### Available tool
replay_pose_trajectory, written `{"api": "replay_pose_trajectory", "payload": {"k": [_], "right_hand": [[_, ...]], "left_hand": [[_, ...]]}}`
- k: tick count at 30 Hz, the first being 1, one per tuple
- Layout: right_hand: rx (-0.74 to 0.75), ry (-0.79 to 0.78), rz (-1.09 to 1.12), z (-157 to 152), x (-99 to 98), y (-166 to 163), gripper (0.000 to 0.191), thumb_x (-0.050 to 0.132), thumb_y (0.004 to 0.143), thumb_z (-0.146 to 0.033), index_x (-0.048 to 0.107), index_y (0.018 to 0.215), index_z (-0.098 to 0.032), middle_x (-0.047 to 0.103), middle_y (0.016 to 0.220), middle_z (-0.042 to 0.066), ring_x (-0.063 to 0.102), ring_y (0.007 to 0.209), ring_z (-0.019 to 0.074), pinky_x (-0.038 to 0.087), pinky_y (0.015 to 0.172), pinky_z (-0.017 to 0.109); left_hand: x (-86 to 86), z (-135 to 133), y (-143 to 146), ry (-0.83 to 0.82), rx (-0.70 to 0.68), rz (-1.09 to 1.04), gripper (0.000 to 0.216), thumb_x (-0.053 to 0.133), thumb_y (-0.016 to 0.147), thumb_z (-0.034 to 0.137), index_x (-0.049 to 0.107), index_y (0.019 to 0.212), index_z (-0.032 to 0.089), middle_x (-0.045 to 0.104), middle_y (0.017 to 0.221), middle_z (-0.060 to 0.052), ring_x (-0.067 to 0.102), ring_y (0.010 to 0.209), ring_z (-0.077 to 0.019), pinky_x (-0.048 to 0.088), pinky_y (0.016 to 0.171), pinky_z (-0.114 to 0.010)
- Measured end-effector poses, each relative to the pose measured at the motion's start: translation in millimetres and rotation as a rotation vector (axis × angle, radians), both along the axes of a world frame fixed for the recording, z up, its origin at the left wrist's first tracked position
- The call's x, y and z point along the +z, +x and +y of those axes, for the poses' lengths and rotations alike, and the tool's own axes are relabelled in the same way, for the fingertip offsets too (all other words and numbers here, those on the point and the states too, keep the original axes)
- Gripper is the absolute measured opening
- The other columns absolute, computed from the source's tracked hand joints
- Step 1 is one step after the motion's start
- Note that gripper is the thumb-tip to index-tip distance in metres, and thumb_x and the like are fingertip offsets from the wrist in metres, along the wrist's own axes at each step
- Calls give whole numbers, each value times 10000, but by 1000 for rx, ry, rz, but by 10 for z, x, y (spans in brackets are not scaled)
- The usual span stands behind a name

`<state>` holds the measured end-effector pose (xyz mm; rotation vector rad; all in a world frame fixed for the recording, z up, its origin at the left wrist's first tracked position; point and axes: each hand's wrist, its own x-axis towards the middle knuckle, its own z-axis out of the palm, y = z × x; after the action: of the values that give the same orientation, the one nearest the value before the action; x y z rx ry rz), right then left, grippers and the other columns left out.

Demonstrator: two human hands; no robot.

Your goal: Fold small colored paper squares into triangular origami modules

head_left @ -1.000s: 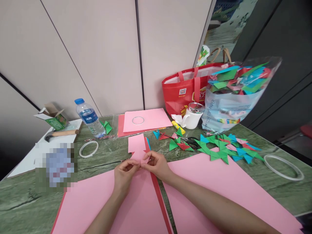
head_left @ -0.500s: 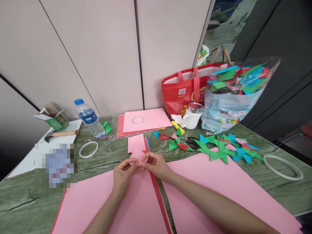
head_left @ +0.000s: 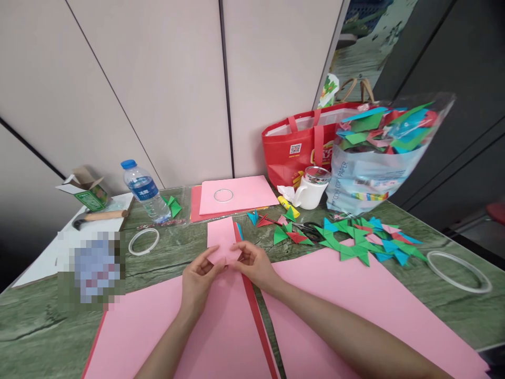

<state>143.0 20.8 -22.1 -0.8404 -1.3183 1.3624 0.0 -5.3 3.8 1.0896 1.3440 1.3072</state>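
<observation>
Between both hands is a small piece of pink paper [head_left: 224, 256], partly folded, its lower edge pinched. My left hand [head_left: 202, 273] grips its left side, thumb near the bottom middle. On the right side, my right hand [head_left: 254, 267] pinches the same piece, thumb close to the other thumb. Just beyond lies a stack of small paper squares [head_left: 221, 229], pink on top, with blue and red edges showing. Under the hands spreads a large pink sheet [head_left: 213, 326] with a red sheet beneath; another large pink sheet [head_left: 335, 305] lies to the right.
Folded paper pieces [head_left: 355, 239] and black scissors [head_left: 311, 230] lie at right. Behind stand a white mug [head_left: 311, 189], a red bag [head_left: 284, 152] and a paper-filled plastic bag [head_left: 359, 179]. A water bottle [head_left: 145, 192], hammer [head_left: 100, 216] and white ring [head_left: 144, 242] are left.
The pink piece between the fingers has tilted and shows more of its flat face. Both hands have shifted only slightly and still hold it.
</observation>
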Motion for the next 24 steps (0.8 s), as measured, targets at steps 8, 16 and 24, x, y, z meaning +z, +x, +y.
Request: {"api": "replay_pose_trajectory", "payload": {"k": [8, 16, 24], "right_hand": [[-9, 5, 20, 25, -40, -18, 283, 607, 633, -159, 493, 888, -203, 518, 819, -5, 478, 575, 79, 460, 502, 201], [7, -11, 21, 6, -35, -24, 264, 606, 642, -167, 502, 882, -199, 534, 823, 7, 489, 544, 72, 464, 508, 204], [-19, 10, -39, -6, -24, -1, 169, 602, 666, -207, 560, 828, -178, 546, 707, -8, 520, 572, 95, 462, 530, 212]], "left_hand": [[-15, 30, -68, 180, 53, 393, 441, 662, 615, 336, 603, 1045, 261, 520, 907, -23, 547, 727, -133, 485, 618, -247], [-1, 20, -67, 179, -15, 368, 282, 646, 635, 264, 674, 908, 201, 670, 908, -45, 583, 874, -194, 466, 746, -272], [75, 11, -40, 111, -10, 343, 289, 656, 620, 280, 678, 891, 180, 691, 858, -36, 611, 811, -193, 485, 700, -263]]}}
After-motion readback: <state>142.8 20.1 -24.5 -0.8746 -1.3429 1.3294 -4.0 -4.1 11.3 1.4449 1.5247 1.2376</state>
